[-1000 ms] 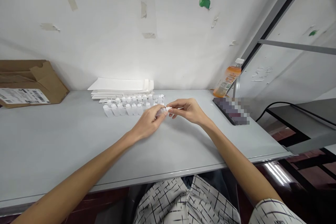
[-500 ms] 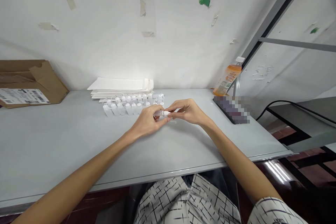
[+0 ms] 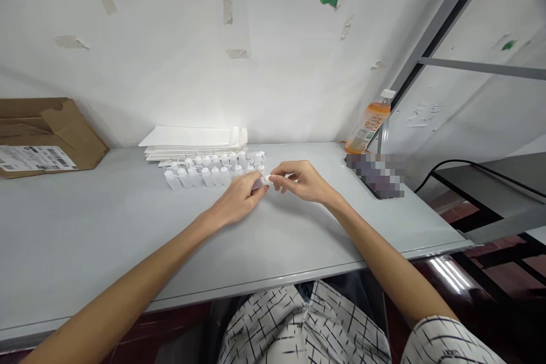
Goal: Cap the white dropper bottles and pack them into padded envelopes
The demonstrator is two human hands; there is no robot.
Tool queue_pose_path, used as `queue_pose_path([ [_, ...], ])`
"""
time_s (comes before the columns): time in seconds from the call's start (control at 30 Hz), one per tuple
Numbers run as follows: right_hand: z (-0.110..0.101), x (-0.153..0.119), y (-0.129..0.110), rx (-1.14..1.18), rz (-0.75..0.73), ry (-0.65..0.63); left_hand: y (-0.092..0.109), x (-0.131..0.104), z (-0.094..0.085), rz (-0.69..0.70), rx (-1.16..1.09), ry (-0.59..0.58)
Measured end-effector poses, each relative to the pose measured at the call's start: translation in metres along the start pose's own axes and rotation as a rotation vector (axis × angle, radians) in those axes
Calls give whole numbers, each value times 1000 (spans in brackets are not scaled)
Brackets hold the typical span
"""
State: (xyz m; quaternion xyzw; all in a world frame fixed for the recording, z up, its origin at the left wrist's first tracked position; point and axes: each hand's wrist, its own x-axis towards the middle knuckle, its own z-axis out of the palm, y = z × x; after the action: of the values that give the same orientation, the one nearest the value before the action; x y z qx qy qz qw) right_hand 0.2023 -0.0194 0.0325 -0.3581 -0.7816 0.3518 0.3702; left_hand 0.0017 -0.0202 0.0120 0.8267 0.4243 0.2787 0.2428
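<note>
My left hand (image 3: 239, 196) is closed round a small translucent white plastic bottle (image 3: 258, 182), whose top points right. The thumb and fingers of my right hand (image 3: 303, 182) pinch the white cap (image 3: 268, 180) at that end; fingertips partly cover it. Just beyond my left hand, several small bottles of the same kind (image 3: 207, 176) stand in two rough rows on the grey table (image 3: 273, 233). The bottles nearest my left hand are partly hidden behind it.
Behind the bottles lies a stack of white sheets (image 3: 191, 136) against the wall. An open cardboard box (image 3: 81, 136) sits at the far left. To the right are a drink bottle with orange liquid (image 3: 369, 128) and a blurred-out dark flat object (image 3: 375, 176).
The small bottle and my left hand have shifted slightly left. My right fingers have changed their hold at the cap, with the lower fingers now more curled. The whole view has moved a little.
</note>
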Motion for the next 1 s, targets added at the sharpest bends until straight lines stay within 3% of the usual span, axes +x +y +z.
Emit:
queue_pose_path([
  [0.27, 7, 0, 3, -200, -41, -30, 0, -4, 1, 22, 83, -107],
  [0.53, 12, 1, 7, -314, -65, 16, 0, -2, 6, 33, 88, -28],
  [0.7, 14, 1, 9, -141, -59, 26, 0, -1, 7, 29, 113, 8],
  [1.0, 4, -1, 2, 156, 10, -15, 4, -5, -3, 18, 53, -104],
])
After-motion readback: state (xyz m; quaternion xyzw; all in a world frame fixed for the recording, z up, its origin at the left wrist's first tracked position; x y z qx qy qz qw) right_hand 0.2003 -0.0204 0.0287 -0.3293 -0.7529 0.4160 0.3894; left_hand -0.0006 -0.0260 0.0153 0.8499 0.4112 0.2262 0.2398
